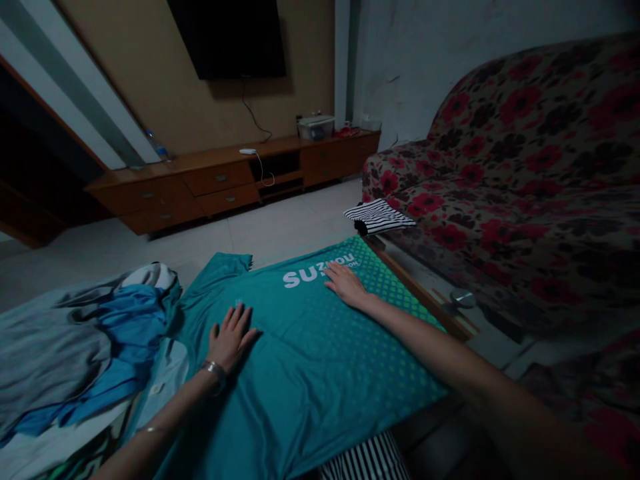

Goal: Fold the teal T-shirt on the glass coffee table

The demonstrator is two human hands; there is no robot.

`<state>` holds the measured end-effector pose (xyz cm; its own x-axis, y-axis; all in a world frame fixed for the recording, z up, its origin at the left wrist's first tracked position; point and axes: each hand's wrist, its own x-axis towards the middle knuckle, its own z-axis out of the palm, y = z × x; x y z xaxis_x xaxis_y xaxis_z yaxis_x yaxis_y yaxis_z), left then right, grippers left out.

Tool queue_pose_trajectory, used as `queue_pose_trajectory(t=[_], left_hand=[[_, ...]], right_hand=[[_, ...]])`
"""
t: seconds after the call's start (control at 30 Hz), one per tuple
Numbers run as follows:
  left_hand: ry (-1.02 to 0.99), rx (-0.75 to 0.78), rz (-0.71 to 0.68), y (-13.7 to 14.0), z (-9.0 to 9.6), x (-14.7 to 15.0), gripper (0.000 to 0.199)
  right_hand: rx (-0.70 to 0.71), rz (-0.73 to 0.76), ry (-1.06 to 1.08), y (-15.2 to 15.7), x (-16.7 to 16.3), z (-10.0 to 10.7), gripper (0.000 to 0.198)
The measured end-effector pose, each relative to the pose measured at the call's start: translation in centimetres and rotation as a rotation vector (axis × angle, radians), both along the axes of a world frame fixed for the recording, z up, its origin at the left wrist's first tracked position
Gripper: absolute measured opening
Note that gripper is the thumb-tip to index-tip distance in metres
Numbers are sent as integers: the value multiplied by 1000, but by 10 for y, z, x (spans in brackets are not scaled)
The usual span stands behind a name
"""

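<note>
A teal T-shirt (280, 347) with white "SU ZHOU" lettering and a green dotted pattern toward its hem lies spread out before me, with some wrinkles in the near half. My left hand (230, 340) rests on the chest part of the shirt, fingers spread, a bracelet on the wrist. Beside the lettering, my right hand (345, 283) lies flat on the fabric with its fingers stretched out. Neither hand grips anything. One sleeve points away at the far left; the near sleeve is partly out of view.
A heap of grey and blue clothes (120, 320) lies left of the shirt. Folded striped cloth (380, 217) sits beyond its far right corner, near a floral sofa (470, 173). A wooden table edge (440, 310) shows at right. A low TV cabinet (220, 180) stands along the wall.
</note>
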<state>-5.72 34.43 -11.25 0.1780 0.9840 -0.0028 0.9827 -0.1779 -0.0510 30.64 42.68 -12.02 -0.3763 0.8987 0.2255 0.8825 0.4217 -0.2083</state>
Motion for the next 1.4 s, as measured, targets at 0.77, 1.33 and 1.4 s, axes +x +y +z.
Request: queue_pose_trajectory(t=[0.77,1.33,1.4], left_hand=[[-2,-6,41,-259,20,25,57],[-243,229,17,-358,12,37,44],[-258,239,12,-360,6,44,37]], right_hand=[[65,-194,-45,-208,117,-22,46],[42,-700,284,-315,228,-14,37],[25,-712,313,-315,225,-16,34]])
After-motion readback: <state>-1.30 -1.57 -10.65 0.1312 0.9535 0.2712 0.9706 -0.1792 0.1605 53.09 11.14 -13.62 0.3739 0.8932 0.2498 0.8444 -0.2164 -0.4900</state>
